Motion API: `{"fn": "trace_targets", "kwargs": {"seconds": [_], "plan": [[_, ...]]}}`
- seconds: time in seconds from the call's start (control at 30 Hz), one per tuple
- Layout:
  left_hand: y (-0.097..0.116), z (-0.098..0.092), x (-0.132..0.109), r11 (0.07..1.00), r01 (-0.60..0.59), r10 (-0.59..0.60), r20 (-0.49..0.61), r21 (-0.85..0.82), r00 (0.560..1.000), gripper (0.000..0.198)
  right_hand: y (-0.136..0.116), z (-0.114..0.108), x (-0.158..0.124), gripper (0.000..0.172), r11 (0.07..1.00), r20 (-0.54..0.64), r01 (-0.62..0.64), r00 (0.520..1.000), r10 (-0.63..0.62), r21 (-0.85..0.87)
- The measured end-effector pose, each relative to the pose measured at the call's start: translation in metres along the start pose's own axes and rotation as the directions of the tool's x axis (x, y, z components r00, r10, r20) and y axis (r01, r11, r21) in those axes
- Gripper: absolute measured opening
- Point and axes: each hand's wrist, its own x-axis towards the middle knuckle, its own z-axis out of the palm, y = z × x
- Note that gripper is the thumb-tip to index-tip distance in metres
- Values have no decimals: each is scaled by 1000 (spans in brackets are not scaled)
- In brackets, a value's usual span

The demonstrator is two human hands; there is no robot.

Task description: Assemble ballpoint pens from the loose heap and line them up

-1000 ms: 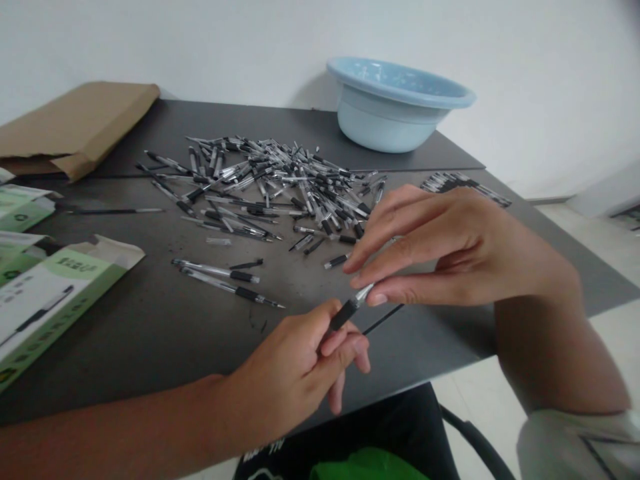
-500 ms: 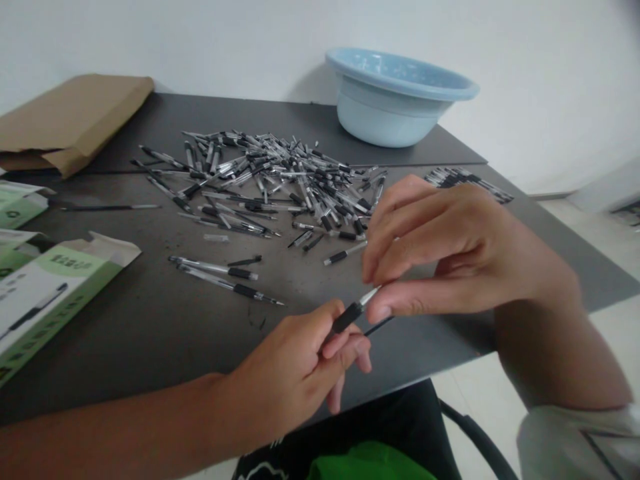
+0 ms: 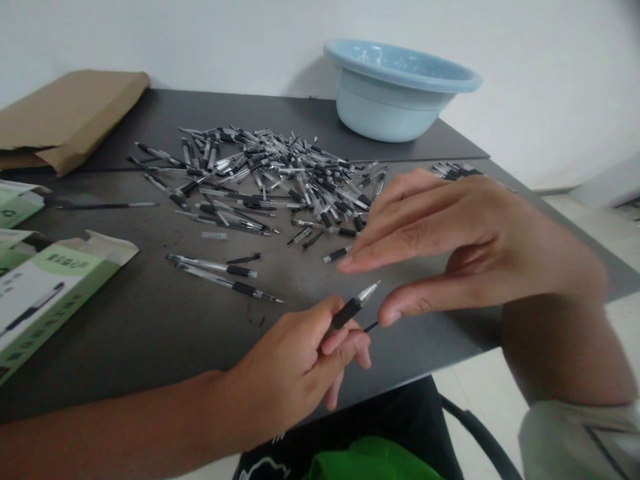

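Just above the bench's (image 3: 165,327) front edge, left hand (image 3: 300,353) pinching a gel pen (image 3: 350,312) by its black grip, conical tip aimed up and right. Right hand (image 3: 445,247) spread, thumb and fingers apart around the tip, not touching it. Thin black rod (image 3: 371,327) pokes out at left hand; can't tell if right thumb touches it. Pen pile (image 3: 295,167) mid-bench, toward back edge. Blue basin (image 3: 385,110) near back right corner. Printed pen box (image 3: 60,293) at left. Pen row (image 3: 453,171) by right edge.
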Motion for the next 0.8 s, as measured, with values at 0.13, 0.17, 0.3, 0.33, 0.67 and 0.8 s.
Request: {"fn": "trace_targets", "kwargs": {"seconds": [0.13,0.17,0.3,0.33,0.67,0.8], "plan": [[0,1,0,1000,2,-2,-2,0,1000,21,-4,0,4,9,999,31,-25,999,23,46],[0,1,0,1000,1,-1,-2,4,1000,20,-5,2,5,9,998,20,-43,999,42,35],[0,0,1,1000,-11,11,-17,-7,1000,17,-7,6,4,17,995,-28,-99,995,98,-27],[0,0,1,1000,-11,11,-19,-11,1000,18,-6,6,3,16,994,-36,-104,994,102,-40],[-8,3,0,1000,-11,11,-24,-4,1000,21,-5,3,3,10,999,9,-28,1000,28,-27],[-10,4,-1,1000,-6,5,-32,-13,999,21,-8,3,3,7,997,26,-47,999,48,-56]]}}
